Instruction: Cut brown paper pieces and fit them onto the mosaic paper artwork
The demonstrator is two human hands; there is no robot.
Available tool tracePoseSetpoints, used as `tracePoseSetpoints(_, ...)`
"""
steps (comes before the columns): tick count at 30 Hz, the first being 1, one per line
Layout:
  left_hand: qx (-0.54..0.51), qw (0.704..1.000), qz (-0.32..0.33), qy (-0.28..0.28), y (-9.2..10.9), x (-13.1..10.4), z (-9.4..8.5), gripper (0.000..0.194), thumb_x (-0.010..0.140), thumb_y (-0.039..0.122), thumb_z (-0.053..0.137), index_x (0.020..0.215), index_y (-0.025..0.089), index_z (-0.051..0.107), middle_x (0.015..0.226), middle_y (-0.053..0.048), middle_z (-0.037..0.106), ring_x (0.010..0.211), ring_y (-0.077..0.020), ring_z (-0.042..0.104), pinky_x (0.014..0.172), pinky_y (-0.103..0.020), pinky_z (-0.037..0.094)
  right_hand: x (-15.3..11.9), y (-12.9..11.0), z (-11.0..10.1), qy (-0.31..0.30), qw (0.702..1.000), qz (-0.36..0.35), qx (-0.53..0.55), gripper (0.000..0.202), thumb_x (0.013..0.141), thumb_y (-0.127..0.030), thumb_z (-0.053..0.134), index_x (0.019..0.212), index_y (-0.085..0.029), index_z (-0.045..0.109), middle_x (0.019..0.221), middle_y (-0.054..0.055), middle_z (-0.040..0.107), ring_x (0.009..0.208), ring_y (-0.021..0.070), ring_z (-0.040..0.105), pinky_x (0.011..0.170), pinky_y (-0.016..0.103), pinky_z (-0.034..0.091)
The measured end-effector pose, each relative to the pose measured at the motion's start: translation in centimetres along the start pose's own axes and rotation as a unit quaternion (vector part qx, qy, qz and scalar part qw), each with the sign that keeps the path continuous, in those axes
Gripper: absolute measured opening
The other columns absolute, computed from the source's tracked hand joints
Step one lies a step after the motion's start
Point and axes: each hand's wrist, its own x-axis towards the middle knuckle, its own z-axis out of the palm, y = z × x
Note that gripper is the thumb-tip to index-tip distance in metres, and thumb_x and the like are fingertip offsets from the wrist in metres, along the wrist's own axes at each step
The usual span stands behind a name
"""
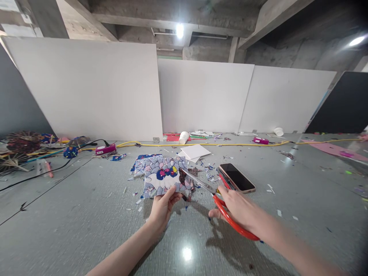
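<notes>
My left hand (pixel 163 205) pinches the lower edge of a mosaic-patterned card (pixel 152 187), which is tilted up above the table. Blue, pink and yellow pieces sit on the card's white middle, and a dark brown piece (pixel 182 176) lies at its right side. My right hand (pixel 234 205) grips red-handled scissors (pixel 234 224). Their metal blades point up and left, with the tips at the brown piece. Whether the tips touch it is unclear. Partly behind the held card is another patterned card (pixel 140 167).
A phone (pixel 238 177) lies right of the scissors, beside another red-handled tool (pixel 225 181). White cards (pixel 197 152), a paper cup (pixel 184 137) and a yellow cable (pixel 207 145) are farther back. Scraps litter the grey table (pixel 94 230). White panels (pixel 201 96) stand behind.
</notes>
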Motion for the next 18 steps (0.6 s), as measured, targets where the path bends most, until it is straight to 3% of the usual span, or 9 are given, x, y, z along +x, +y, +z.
tracePoseSetpoints(7,-0.010,1.000,-0.011,0.014,0.3,-0.1,0.1,0.014,0.057,0.017,0.072,0.061,0.008,0.062,0.053,-0.005,0.064,0.049,-0.0120,0.061,0.051,-0.017,0.050,-0.1,0.4,0.0,0.032,0.999,-0.004,-0.017,0.043,0.076,-0.060,0.038,0.082,-0.017,0.044,0.065,0.009,0.060,0.055,0.0246,0.059,0.045,0.028,0.036)
tracePoseSetpoints(15,-0.019,1.000,-0.008,0.016,0.2,0.2,0.0,0.012,0.057,0.015,0.071,0.060,0.009,0.061,0.052,-0.004,0.064,0.048,-0.0117,0.060,0.050,-0.017,0.050,0.1,0.8,0.1,0.098,0.990,-0.011,-0.103,0.054,0.075,-0.058,0.040,0.097,-0.010,0.051,0.081,0.017,0.062,0.064,0.0284,0.062,0.052,0.034,0.043)
tracePoseSetpoints(18,-0.023,1.000,-0.005,0.020,0.1,0.3,-0.2,0.012,0.058,0.016,0.071,0.061,0.009,0.061,0.053,-0.004,0.064,0.049,-0.0116,0.060,0.049,-0.017,0.049,0.1,1.0,0.1,0.099,0.990,-0.005,-0.100,0.053,0.074,-0.058,0.041,0.096,-0.011,0.050,0.078,0.016,0.062,0.061,0.0277,0.061,0.051,0.033,0.042)
